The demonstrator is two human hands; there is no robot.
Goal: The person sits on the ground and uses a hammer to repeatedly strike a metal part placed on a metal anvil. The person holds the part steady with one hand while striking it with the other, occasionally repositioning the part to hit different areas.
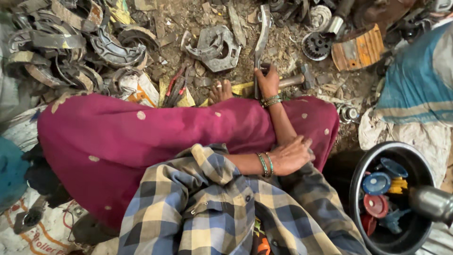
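Head view: right hand [268,84] grips metal bar [261,45] (hammer [288,81] just beside).

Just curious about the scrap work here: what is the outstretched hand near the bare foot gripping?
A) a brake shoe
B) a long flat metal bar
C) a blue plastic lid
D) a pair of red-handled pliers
B: the right hand is closed round the lower end of a long flat metal bar that runs up over the dirt; the left hand rests on the magenta cloth.
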